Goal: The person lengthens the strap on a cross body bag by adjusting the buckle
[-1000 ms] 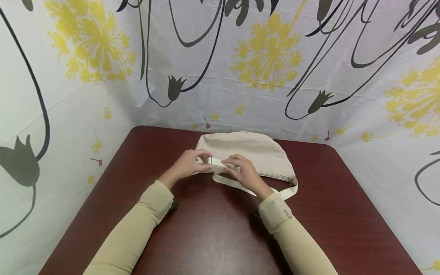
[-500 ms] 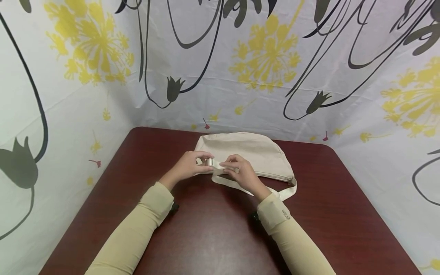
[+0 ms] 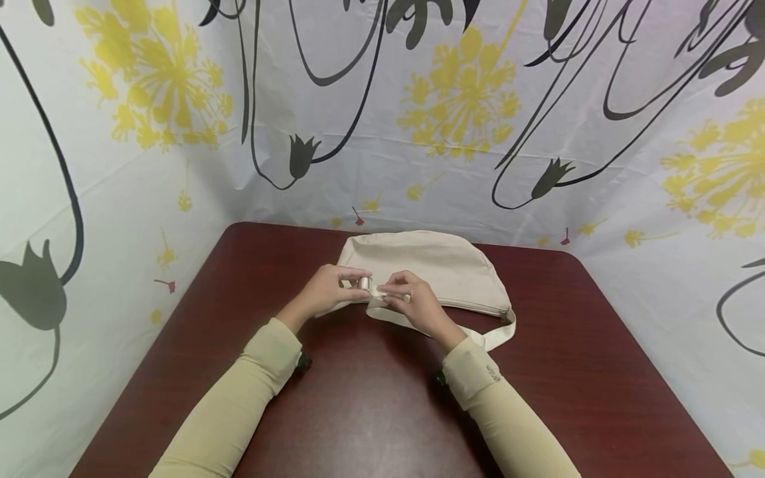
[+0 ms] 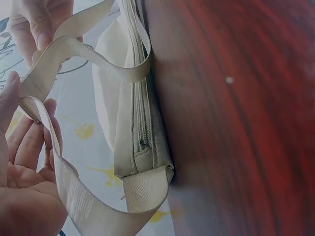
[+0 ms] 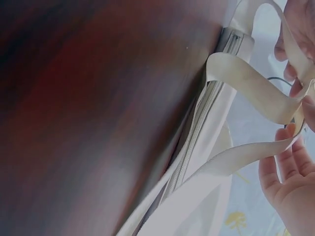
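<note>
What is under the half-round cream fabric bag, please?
The bag rests on the dark red, wood-grain table, which shows to its left, right and front. The area directly beneath is covered, so whether anything else lies there cannot be seen.

We see the right hand [image 5: 295,191] pinch a looped cream webbing strap [image 5: 251,84] near the left hand [image 5: 300,32]; a zippered cream bag [image 5: 214,120] rests on the reddish-brown surface [image 5: 98,113].

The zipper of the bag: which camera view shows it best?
The left wrist view: the zipper is close, teeth distinct. The right wrist view has it narrower, partly behind the strap; the head view, a thin line.
</note>
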`<state>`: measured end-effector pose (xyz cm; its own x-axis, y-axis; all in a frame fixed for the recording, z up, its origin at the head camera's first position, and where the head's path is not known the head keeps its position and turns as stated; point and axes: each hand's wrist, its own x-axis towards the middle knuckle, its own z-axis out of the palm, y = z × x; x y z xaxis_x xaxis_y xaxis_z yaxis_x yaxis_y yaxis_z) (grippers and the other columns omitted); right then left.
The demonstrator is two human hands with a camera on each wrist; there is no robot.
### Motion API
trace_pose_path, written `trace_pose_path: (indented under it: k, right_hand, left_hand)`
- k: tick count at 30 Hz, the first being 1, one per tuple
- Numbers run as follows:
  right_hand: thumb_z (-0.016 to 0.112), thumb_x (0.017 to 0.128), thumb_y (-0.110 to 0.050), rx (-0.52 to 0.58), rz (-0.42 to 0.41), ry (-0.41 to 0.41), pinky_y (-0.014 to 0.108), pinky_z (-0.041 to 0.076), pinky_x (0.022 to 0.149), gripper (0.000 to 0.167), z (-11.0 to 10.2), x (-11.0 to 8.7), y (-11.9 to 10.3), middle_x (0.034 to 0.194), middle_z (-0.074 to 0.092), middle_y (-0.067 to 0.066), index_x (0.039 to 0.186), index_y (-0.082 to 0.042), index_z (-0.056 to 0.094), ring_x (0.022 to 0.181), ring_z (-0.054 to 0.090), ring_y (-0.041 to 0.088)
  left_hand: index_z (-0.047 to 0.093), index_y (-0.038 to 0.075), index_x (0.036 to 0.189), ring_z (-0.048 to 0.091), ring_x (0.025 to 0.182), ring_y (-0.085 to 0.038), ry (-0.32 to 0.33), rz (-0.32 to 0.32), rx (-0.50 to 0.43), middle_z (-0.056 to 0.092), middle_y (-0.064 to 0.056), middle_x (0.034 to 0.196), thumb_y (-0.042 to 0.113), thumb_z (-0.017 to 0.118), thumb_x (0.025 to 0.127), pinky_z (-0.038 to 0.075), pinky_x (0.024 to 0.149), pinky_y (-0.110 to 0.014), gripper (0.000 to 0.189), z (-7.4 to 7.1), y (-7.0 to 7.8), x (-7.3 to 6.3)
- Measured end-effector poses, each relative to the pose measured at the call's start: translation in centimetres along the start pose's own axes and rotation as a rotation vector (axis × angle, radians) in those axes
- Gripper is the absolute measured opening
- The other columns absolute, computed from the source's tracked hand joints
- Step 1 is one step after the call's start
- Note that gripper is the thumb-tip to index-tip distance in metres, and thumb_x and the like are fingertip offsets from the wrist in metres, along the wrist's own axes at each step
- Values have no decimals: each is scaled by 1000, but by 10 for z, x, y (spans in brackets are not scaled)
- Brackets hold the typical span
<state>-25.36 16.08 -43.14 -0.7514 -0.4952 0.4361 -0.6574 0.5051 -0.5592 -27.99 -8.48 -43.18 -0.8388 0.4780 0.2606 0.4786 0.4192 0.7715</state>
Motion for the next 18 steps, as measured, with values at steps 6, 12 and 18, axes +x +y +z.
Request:
trace_pose_path:
  k: [6, 12, 18]
  right_hand:
    - [76, 89, -4, 30, 21, -6, 29, 55, 74, 23, 3, 0, -1, 114, 63, 8, 113, -3, 78, 92, 63, 18]
    - [77, 90, -6, 21, 39, -21, 30, 52, 78, 25, 4, 2, -5, 115, 64, 7, 114, -3, 77, 98, 62, 20]
    - [77, 89, -6, 40, 58, -22, 29, 53, 77, 26, 5, 4, -7, 114, 63, 7, 115, -3, 77, 92, 63, 17]
  left_hand:
    - [73, 17, 127, 54, 60, -16, -7, -39, -44, 73, 6, 93, 33, 83, 86, 47, 56, -30, 45, 0, 1, -2]
    - [72, 18, 129, 55, 60, -16, -6, -61, -74, 73, 5, 95, 33, 83, 87, 48, 57, -30, 46, -1, 0, -2]
    - [71, 13, 130, 53, 58, -15, -16, -49, -80, 74, 2, 97, 31, 83, 87, 46, 56, -29, 49, -1, -1, -1]
